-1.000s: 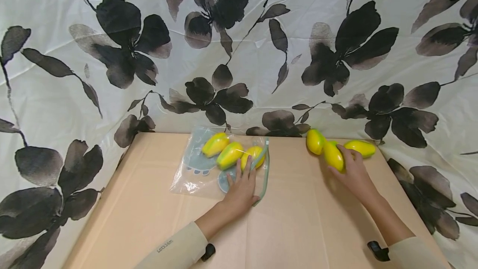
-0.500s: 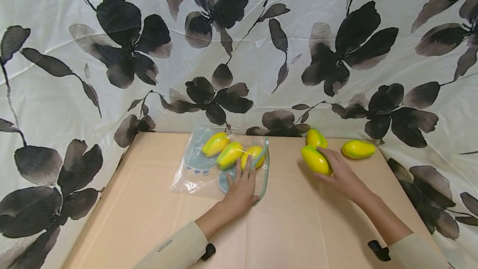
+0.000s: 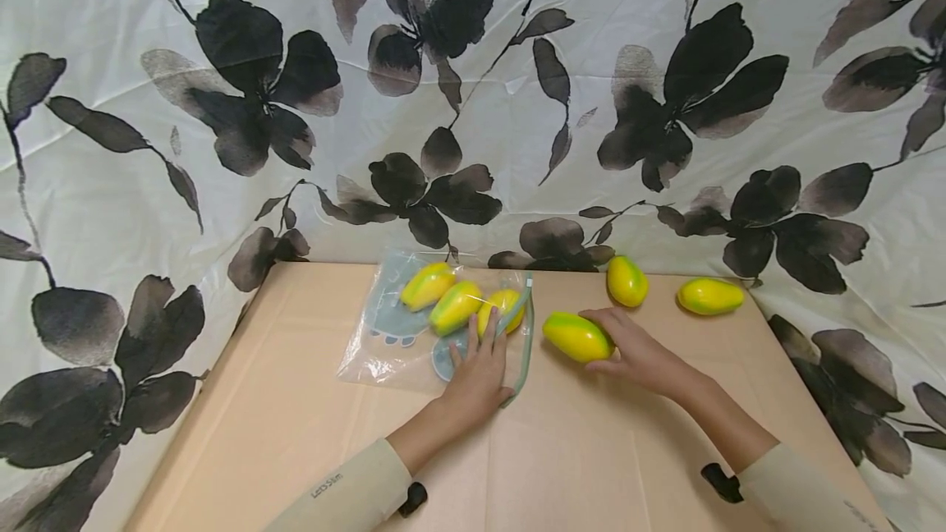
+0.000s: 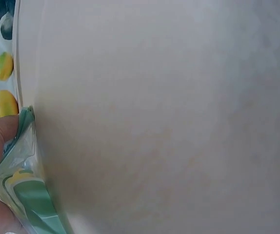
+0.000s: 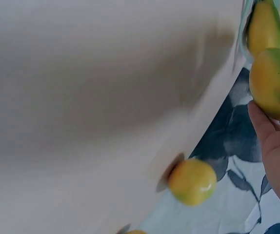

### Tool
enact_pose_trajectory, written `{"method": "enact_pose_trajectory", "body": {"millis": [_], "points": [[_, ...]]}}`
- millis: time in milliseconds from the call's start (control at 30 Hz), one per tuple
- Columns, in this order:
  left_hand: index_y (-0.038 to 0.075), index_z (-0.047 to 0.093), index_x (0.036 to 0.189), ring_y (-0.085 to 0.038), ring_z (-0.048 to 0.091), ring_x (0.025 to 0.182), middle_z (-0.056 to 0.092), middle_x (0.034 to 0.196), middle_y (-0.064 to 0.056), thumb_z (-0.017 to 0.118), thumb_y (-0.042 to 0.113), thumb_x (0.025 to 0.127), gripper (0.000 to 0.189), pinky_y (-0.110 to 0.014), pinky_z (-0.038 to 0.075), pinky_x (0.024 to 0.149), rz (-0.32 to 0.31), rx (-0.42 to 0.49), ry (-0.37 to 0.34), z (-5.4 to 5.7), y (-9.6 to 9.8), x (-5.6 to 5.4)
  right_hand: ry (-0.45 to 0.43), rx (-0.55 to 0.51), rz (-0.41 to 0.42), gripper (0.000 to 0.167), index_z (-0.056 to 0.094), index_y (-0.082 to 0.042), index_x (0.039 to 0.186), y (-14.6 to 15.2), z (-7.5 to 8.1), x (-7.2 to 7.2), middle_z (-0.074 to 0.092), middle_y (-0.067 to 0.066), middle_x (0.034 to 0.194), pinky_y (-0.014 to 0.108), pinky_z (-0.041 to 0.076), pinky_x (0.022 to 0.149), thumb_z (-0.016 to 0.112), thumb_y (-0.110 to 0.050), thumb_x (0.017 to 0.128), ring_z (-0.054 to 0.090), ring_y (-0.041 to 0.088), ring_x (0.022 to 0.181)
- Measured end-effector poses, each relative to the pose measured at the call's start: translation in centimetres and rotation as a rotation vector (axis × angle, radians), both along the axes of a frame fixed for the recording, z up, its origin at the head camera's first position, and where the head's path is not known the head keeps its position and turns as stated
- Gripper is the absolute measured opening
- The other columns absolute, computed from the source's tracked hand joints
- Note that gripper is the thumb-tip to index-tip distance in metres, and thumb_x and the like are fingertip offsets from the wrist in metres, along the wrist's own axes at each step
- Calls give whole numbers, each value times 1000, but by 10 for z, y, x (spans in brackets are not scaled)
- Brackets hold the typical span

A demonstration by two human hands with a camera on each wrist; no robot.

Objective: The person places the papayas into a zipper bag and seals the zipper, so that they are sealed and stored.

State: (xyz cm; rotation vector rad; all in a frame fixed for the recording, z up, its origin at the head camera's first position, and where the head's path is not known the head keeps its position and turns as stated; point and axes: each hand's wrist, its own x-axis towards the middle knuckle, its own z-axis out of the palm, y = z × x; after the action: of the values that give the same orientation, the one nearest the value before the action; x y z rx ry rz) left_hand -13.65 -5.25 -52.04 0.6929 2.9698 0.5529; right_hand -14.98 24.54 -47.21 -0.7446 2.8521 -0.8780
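Note:
A clear zip bag [image 3: 402, 364] with a blue-grey print lies on the table, three yellow-green mangoes [image 3: 455, 308] inside. My left hand [image 3: 476, 376] rests at its mouth, straight fingers spread over the upper layer and thumb by the green zip edge [image 4: 28, 116]. In the left wrist view the mouth gapes between fingers and thumb. Just right of the bag, my right hand [image 3: 639, 360] grips another mango [image 3: 578, 337] between thumb and fingers, its free end toward the mouth. The right wrist view shows this held mango [image 5: 272, 83] overlapping one in the bag.
Two loose mangoes stay at the back right: one [image 3: 626, 281] near the rear edge, the other [image 3: 710, 295] near the right corner. The beige table [image 3: 562, 466] ends against a white cloth [image 3: 532, 179] printed with dark flowers.
My right hand has carried its mango leftward from between the two loose ones to beside the bag's mouth. The left hand and the bag have stayed put.

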Motion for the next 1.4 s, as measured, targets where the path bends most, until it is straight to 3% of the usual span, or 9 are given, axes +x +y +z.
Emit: {"method": "enact_pose_trajectory", "body": {"millis": [233, 400, 600, 833, 1067, 1267, 1400], "points": [[1, 28, 161, -49, 1, 158, -5, 175, -14, 88, 33, 82, 104, -85, 29, 102, -1, -6, -8, 2, 0, 1, -73, -6, 72, 82, 44, -7, 151, -20, -4, -5, 57, 11, 146, 53, 46, 110, 88, -22, 83, 57, 30, 132], [1, 32, 160, -51, 2, 157, -6, 175, -15, 87, 33, 83, 99, -84, 29, 104, -21, -12, 6, 4, -1, 3, -125, -27, 110, 76, 44, -13, 143, -34, -8, -9, 62, 8, 139, 48, 54, 102, 88, -24, 82, 65, 27, 118], [0, 30, 160, -50, 3, 158, -5, 174, -16, 87, 35, 83, 101, -80, 29, 108, -43, -34, 40, 4, -1, 2, -184, -39, 160, 75, 45, -15, 143, -50, -13, -18, 63, 6, 139, 36, 60, 91, 88, -26, 82, 67, 25, 115], [1, 34, 158, -52, 8, 157, 1, 174, -18, 90, 38, 80, 103, -75, 31, 113, -52, -74, 95, 4, -2, 0, -183, -64, 152, 72, 51, -10, 141, -66, -15, -26, 60, 6, 138, 32, 59, 91, 88, -29, 82, 64, 22, 114], [1, 35, 158, -52, 10, 156, 2, 174, -19, 90, 42, 79, 104, -70, 31, 116, -53, -96, 120, 2, -3, -1, -189, -74, 90, 66, 55, -10, 133, -75, -21, -26, 65, 4, 124, 27, 56, 79, 88, -36, 81, 63, 18, 93], [1, 36, 157, -53, 13, 156, 3, 174, -19, 91, 43, 76, 107, -66, 29, 120, -58, -108, 156, 2, -3, -1, -150, -67, 151, 61, 53, -3, 146, -70, -24, -23, 62, 10, 134, 30, 59, 91, 78, -16, 93, 68, 21, 106], [3, 35, 158, -53, 14, 155, 3, 174, -19, 91, 45, 75, 108, -65, 27, 121, -65, -134, 183, 2, -3, -1, -162, -105, 145, 55, 54, -3, 146, -71, -27, -23, 64, 12, 132, 31, 59, 94, 74, -10, 95, 71, 23, 109]]}}
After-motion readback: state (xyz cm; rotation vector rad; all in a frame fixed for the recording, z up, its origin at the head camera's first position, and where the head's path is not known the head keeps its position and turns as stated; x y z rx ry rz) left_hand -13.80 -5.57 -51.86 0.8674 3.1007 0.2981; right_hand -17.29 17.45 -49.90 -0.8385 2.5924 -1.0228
